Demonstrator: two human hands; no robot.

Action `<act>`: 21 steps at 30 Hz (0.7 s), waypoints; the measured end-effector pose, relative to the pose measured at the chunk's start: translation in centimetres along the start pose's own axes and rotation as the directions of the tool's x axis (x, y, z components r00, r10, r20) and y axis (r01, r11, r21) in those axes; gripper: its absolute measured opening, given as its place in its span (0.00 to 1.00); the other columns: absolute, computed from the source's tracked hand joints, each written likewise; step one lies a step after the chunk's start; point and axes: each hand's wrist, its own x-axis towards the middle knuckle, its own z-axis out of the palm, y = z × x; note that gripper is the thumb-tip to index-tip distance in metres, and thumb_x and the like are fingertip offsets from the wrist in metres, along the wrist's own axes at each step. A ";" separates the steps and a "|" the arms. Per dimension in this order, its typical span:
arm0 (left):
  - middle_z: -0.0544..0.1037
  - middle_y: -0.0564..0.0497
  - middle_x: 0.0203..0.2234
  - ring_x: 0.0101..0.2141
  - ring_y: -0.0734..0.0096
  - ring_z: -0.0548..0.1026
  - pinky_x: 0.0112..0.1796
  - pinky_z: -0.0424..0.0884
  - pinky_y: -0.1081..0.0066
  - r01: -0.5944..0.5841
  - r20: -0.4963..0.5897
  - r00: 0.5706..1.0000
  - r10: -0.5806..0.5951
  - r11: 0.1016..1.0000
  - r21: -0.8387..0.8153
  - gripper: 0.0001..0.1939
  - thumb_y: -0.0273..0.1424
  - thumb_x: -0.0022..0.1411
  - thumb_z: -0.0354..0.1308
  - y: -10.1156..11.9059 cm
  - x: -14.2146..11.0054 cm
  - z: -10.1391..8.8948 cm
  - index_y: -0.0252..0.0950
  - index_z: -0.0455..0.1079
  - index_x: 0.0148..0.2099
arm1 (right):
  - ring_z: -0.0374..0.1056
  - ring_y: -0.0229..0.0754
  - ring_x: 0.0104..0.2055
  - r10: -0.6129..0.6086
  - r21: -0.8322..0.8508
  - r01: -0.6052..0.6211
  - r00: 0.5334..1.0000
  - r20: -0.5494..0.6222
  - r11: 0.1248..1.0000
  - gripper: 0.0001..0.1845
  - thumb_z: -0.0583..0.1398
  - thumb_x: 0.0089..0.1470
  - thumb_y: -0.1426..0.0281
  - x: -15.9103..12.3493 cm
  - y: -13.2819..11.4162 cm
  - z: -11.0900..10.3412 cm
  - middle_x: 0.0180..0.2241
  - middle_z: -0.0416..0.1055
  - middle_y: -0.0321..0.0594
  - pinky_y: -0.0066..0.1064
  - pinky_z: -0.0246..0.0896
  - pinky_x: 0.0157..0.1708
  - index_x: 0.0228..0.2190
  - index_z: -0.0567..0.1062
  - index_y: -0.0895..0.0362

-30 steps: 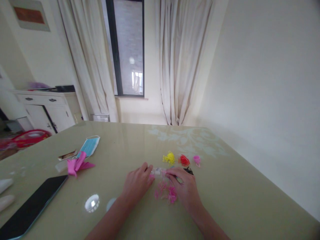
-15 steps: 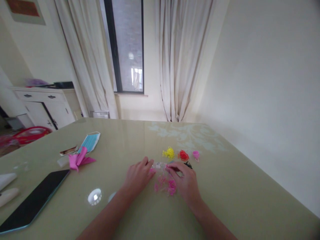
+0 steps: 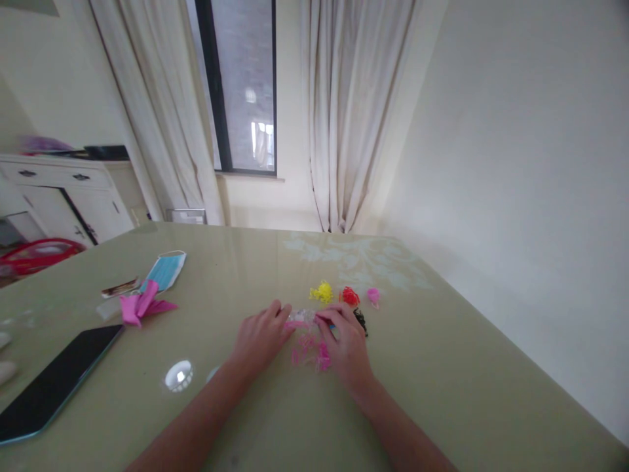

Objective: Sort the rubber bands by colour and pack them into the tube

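Between my hands lies a small clear plastic piece (image 3: 303, 315), perhaps a bag or a case, with pink along its near edge. My left hand (image 3: 261, 333) is closed on its left end, and my right hand (image 3: 346, 344) pinches its right end. Just in front of me sits a loose heap of pink rubber bands (image 3: 323, 357). Beyond the hands are small piles of yellow bands (image 3: 322, 292), red bands (image 3: 349, 296) and a pink bundle (image 3: 373, 297). Black bands (image 3: 360, 321) show beside my right hand. A bit of blue shows under its fingers.
On the left of the glossy table (image 3: 275, 419) lie a dark tablet (image 3: 59, 380), a folded pink paper shape (image 3: 145, 305), a blue face mask (image 3: 166, 270) and a shiny round clear object (image 3: 179, 375). A wall (image 3: 531, 196) borders the right side.
The whole view has shifted slightly, so things sit further left and higher. My right hand has moved slightly over the clear piece; both hands stay on it.
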 end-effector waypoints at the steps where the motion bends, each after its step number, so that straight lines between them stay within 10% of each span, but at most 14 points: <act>1: 0.78 0.43 0.49 0.43 0.57 0.82 0.35 0.73 0.67 -0.005 -0.011 1.000 0.005 1.000 0.003 0.18 0.38 0.73 0.54 0.0 0.0 0.1 0.43 0.72 0.61 | 0.74 0.43 0.38 0.018 0.017 -0.018 1.000 -0.017 1.000 0.04 0.63 0.63 0.72 0.1 0.1 0.0 0.36 0.75 0.41 0.33 0.72 0.40 0.36 0.80 0.54; 21: 0.79 0.44 0.47 0.41 0.57 0.82 0.33 0.71 0.67 -0.035 -0.036 0.999 0.035 0.999 0.015 0.18 0.41 0.72 0.54 -0.1 -0.1 0.8 0.44 0.72 0.60 | 0.72 0.42 0.34 0.016 -0.086 -0.015 1.000 0.011 0.996 0.09 0.64 0.63 0.72 0.5 0.5 -0.7 0.33 0.73 0.41 0.34 0.71 0.37 0.31 0.84 0.55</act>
